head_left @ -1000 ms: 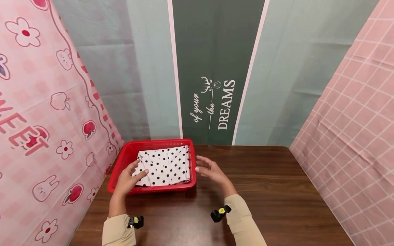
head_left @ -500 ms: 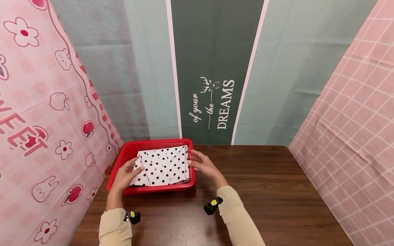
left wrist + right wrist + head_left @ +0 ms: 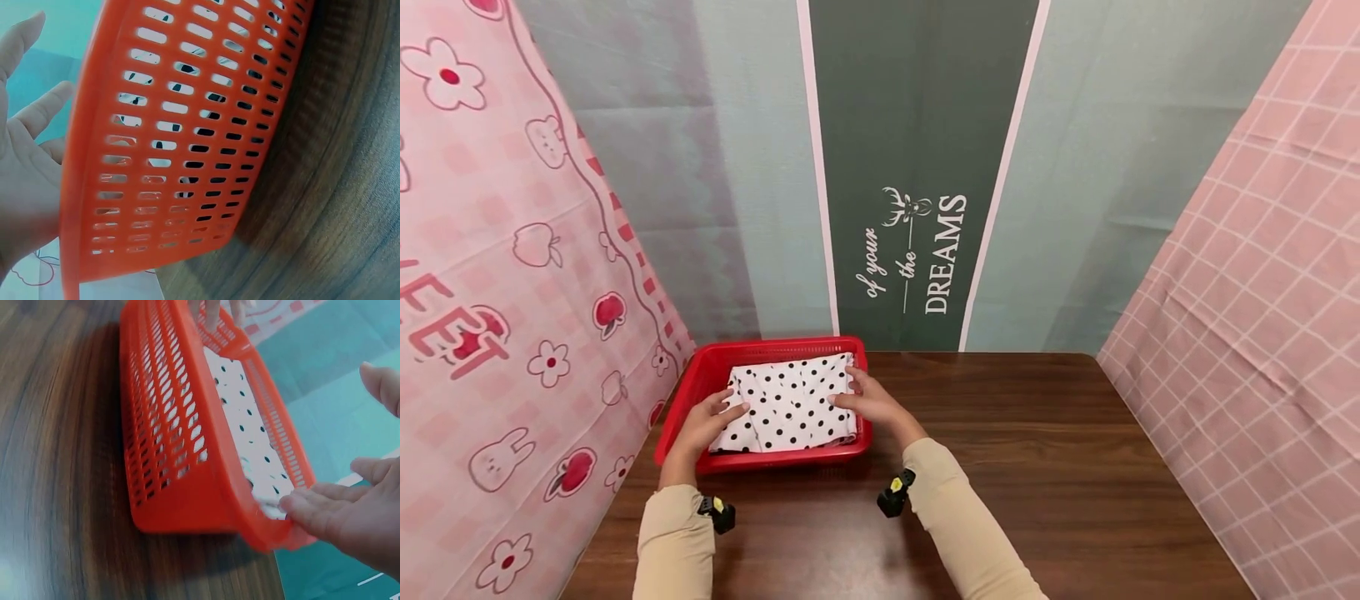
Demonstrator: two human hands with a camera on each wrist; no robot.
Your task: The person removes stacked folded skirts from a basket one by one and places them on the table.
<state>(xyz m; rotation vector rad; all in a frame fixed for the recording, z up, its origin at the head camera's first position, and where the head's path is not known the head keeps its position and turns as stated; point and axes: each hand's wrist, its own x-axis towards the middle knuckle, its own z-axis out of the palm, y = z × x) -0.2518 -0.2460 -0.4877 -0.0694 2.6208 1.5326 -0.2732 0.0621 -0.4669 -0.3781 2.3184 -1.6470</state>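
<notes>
A white cloth with black polka dots, folded into a rectangle, lies in a red plastic basket with slotted walls. My left hand is over the basket's left part, its fingers spread at the cloth's left edge. At the cloth's right end is my right hand, reaching over the basket's right rim with fingers extended. In the right wrist view, fingertips of that hand are at the cloth's near end. Through the slots in the left wrist view, bits of the dotted cloth show.
The basket stands at the back left of a dark brown wooden table, near the pink printed curtain. Behind it hangs a green and grey curtain; a pink checked curtain borders the right. Small black cameras sit on both wrists.
My right hand has moved left from outside the basket, across its right rim to the cloth's right end. My left hand has shifted slightly left. Basket and cloth stay in place.
</notes>
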